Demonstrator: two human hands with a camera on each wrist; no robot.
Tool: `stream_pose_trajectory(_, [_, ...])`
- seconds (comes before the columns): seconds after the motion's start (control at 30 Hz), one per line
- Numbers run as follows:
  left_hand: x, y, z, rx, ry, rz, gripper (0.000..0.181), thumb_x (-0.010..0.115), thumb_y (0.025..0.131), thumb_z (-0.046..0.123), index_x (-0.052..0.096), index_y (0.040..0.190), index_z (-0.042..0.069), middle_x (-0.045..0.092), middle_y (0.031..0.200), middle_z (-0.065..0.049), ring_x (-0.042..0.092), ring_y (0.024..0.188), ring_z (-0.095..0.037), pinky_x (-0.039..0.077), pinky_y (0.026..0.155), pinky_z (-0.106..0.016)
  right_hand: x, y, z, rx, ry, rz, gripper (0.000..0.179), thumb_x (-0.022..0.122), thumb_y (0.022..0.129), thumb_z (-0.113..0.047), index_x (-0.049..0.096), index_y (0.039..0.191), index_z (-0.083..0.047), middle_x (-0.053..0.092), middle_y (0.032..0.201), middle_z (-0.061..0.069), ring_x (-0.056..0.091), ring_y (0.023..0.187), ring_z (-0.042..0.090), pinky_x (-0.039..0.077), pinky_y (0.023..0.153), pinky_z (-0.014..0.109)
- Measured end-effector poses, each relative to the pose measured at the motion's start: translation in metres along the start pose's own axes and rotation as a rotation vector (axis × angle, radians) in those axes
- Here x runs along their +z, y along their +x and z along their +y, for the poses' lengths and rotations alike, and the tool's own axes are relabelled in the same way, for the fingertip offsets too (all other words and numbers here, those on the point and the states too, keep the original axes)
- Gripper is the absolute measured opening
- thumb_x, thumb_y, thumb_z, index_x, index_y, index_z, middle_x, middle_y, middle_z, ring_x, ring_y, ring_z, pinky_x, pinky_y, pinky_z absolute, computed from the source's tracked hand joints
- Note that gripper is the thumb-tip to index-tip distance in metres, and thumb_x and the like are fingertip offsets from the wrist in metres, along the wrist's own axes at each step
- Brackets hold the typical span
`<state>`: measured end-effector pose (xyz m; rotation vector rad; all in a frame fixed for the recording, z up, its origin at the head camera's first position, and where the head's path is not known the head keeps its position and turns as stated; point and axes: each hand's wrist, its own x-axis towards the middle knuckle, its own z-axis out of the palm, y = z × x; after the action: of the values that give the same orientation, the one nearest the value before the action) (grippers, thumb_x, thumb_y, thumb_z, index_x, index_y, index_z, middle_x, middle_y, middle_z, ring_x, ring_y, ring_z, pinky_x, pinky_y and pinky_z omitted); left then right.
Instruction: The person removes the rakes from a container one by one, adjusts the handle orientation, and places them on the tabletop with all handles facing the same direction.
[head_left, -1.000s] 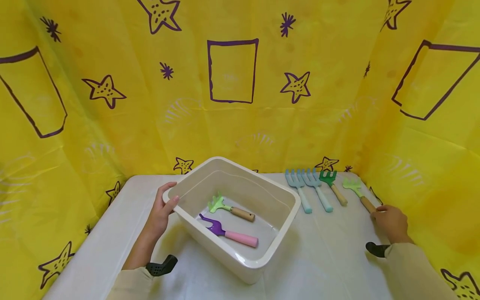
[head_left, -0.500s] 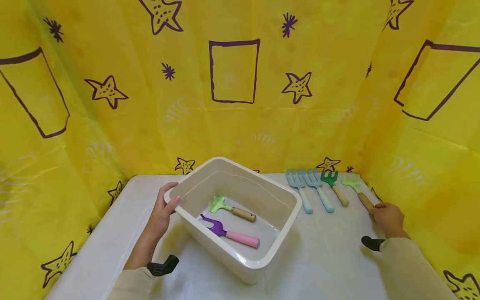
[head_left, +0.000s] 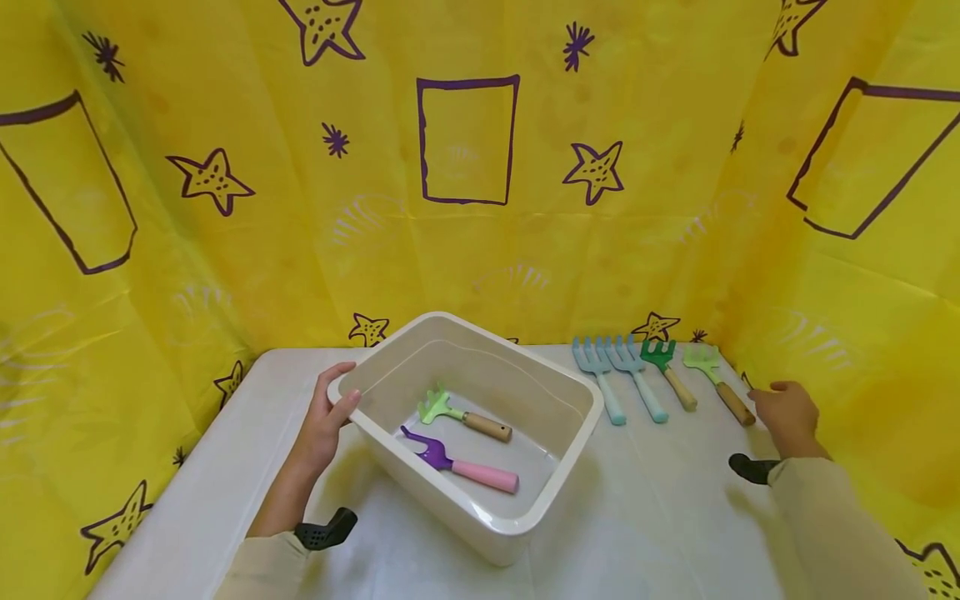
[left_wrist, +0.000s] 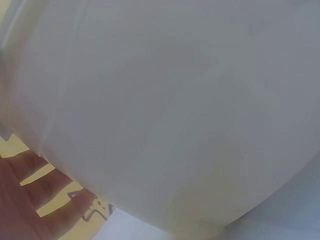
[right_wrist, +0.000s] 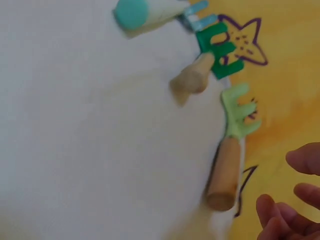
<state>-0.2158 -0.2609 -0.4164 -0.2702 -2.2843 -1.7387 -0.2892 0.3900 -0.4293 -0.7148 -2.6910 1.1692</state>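
My left hand (head_left: 324, 421) grips the corner of a cream plastic bin (head_left: 551, 504), thumb over the rim and fingers outside. In the left wrist view the bin's pale wall (left_wrist: 165, 110) fills most of the picture. Inside lie a light green hand rake (head_left: 483, 427) with a wooden handle and a purple hand fork (head_left: 483, 477) with a pink handle. My right hand (head_left: 787, 417) is beside the wooden handle end of another light green hand rake (head_left: 733, 402), apart from it, fingers loosely bent and holding nothing. The right wrist view shows that gap between fingertips (right_wrist: 267, 205) and handle (right_wrist: 224, 175).
Left of that rake, a dark green hand rake (head_left: 678, 387) and two pale blue hand forks, one (head_left: 645, 392) beside the other (head_left: 611, 396), lie in a row at the table's back edge. Yellow patterned cloth (head_left: 465, 267) hangs behind and at both sides of the white table (head_left: 637, 517).
My right hand has let go of the light green rake's handle and drawn slightly up and right. The rake now lies alone, shifted a little left. The left hand keeps its hold.
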Motion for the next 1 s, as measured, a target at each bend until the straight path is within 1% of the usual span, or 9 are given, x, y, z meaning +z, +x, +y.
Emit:
stream_pose_trajectory(0.07, [0.0,0.0,0.0,0.0,-0.001,0.002,0.048,0.045,0.103,0.02,0.027,0.146,0.012,0.039,0.141,-0.018,0.049,0.114,-0.037,0.045,0.085,-0.023,-0.002,0.002,-0.01,-0.027,0.016,-0.001,0.065,0.05,0.096,-0.029,0.031,0.139,0.016,0.033,0.139,0.039,0.033,0.122,0.054,0.033,0.098,0.059])
stream_pose_trajectory(0.2, [-0.001,0.0,0.0,-0.005,-0.001,0.002,0.048,0.045,0.103,0.021,0.027,0.146,0.012,0.039,0.141,-0.017,0.049,0.114,-0.037,0.045,0.086,-0.023,-0.003,0.002,-0.033,-0.111,0.051,0.004,0.064,0.051,0.097,-0.029,0.032,0.14,0.014,0.042,0.132,0.037,0.046,0.112,0.05,0.041,0.091,0.055])
stream_pose_trajectory(0.33, [0.0,-0.001,0.001,-0.016,0.007,0.001,0.048,0.045,0.103,0.023,0.027,0.147,0.013,0.039,0.142,-0.017,0.049,0.115,-0.035,0.044,0.087,-0.026,-0.002,-0.001,-0.062,-0.174,0.099,-0.024,0.063,0.051,0.098,-0.03,0.032,0.142,0.011,0.044,0.13,0.034,0.055,0.101,0.043,0.048,0.077,0.043])
stream_pose_trajectory(0.43, [0.0,-0.002,0.003,-0.019,0.013,0.0,0.049,0.045,0.103,0.023,0.027,0.147,0.013,0.039,0.142,-0.017,0.049,0.116,-0.036,0.043,0.088,-0.028,0.001,-0.006,-0.084,-0.22,0.125,-0.055,0.063,0.051,0.099,-0.032,0.032,0.144,0.008,0.045,0.126,0.03,0.056,0.097,0.037,0.048,0.068,0.03])
stream_pose_trajectory(0.53, [0.001,-0.002,0.004,-0.016,0.012,0.002,0.048,0.045,0.103,0.022,0.027,0.146,0.011,0.039,0.141,-0.017,0.05,0.115,-0.036,0.044,0.088,-0.028,0.004,-0.013,-0.107,-0.277,0.153,-0.085,0.064,0.052,0.099,-0.032,0.031,0.145,0.007,0.046,0.122,0.027,0.056,0.096,0.035,0.047,0.065,0.022])
stream_pose_trajectory(0.6, [0.001,-0.002,0.004,-0.013,0.009,0.004,0.048,0.045,0.103,0.021,0.027,0.146,0.01,0.04,0.14,-0.018,0.051,0.113,-0.036,0.045,0.087,-0.027,0.007,-0.019,-0.122,-0.318,0.162,-0.104,0.065,0.054,0.099,-0.032,0.03,0.145,0.006,0.044,0.122,0.026,0.055,0.097,0.035,0.049,0.065,0.02])
stream_pose_trajectory(0.73, [0.0,-0.001,0.003,-0.013,0.012,0.005,0.048,0.045,0.103,0.022,0.027,0.146,0.01,0.041,0.139,-0.018,0.052,0.112,-0.035,0.045,0.086,-0.025,0.011,-0.031,-0.154,-0.383,0.175,-0.159,0.067,0.057,0.098,-0.031,0.027,0.147,0.004,0.039,0.129,0.029,0.054,0.1,0.038,0.053,0.077,0.029])
stream_pose_trajectory(0.83, [0.0,-0.001,0.003,-0.014,0.016,0.005,0.048,0.045,0.103,0.023,0.027,0.146,0.011,0.041,0.139,-0.018,0.052,0.112,-0.035,0.045,0.086,-0.025,0.015,-0.042,-0.178,-0.424,0.177,-0.216,0.068,0.058,0.097,-0.031,0.025,0.149,0.0,0.035,0.136,0.029,0.054,0.104,0.039,0.051,0.087,0.039])
stream_pose_trajectory(1.0, [0.0,-0.002,0.002,-0.014,0.014,0.001,0.048,0.045,0.103,0.023,0.027,0.146,0.011,0.04,0.14,-0.018,0.051,0.113,-0.039,0.045,0.087,-0.026,0.024,-0.059,-0.215,-0.48,0.2,-0.312,0.067,0.06,0.097,-0.027,0.026,0.149,-0.003,0.034,0.14,0.027,0.055,0.109,0.039,0.047,0.093,0.045])
